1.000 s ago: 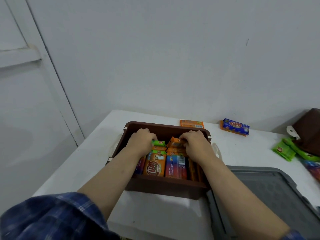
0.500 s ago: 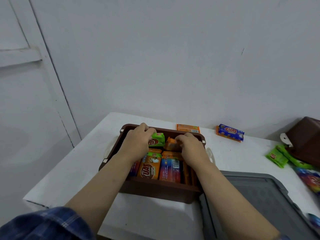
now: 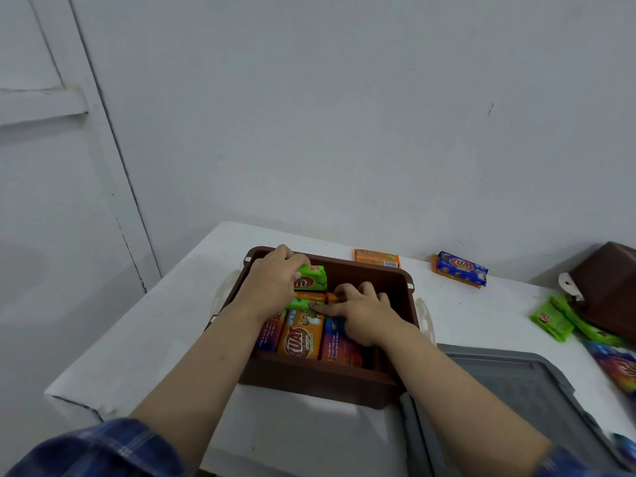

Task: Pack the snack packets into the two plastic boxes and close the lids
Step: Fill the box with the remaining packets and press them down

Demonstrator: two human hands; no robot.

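Observation:
An open brown plastic box (image 3: 320, 383) stands on the white table (image 3: 144, 339), holding several orange, blue and green snack packets upright. My left hand (image 3: 272, 284) grips a green packet (image 3: 309, 278) at the box's far left, lifted above the others. My right hand (image 3: 361, 313) lies inside the box, its fingers touching an orange packet (image 3: 315, 298) beside the green one. Loose on the table are an orange packet (image 3: 377, 258), a blue packet (image 3: 461, 268) and green packets (image 3: 554, 321).
A grey lid (image 3: 509, 401) lies flat at the front right. A second brown box (image 3: 609, 287) lies tipped at the far right, with a colourful packet (image 3: 619, 366) in front of it. The wall stands close behind the table; the table's left edge is near.
My left hand has raised the green packet toward the box's far left corner. My right hand has shifted left onto the orange packet.

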